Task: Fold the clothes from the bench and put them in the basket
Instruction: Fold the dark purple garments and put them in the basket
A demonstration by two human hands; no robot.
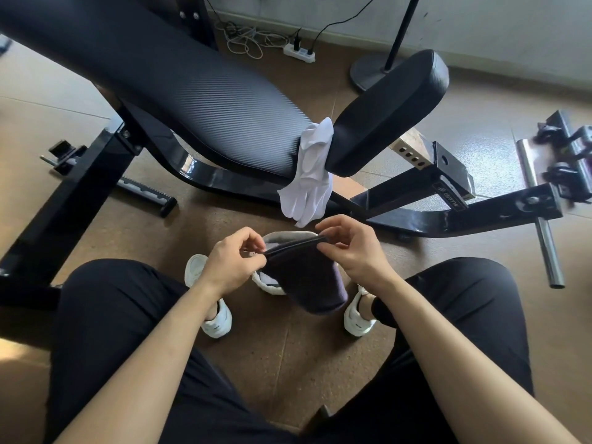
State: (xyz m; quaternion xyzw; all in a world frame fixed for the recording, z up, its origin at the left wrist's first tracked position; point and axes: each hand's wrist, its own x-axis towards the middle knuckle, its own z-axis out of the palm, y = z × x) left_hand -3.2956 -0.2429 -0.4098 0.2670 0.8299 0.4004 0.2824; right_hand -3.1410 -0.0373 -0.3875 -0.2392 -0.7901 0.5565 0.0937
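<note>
A small dark purple garment [307, 280] hangs between my knees, held by its top edge. My left hand [232, 259] pinches the left end of that edge and my right hand [347, 248] pinches the right end. Behind the dark piece a grey and white cloth [290, 236] shows above and below it; whether it lies in a basket I cannot tell. A white garment [309, 174] hangs from the gap between the two pads of the black bench [192, 94]. No basket can be made out.
The bench's black steel frame [416, 216] spreads over the brown floor in front of me. A fan stand base [371, 72], a power strip with cables [299, 52] and loose metal bars [541, 219] lie beyond. My white shoes [217, 322] rest below.
</note>
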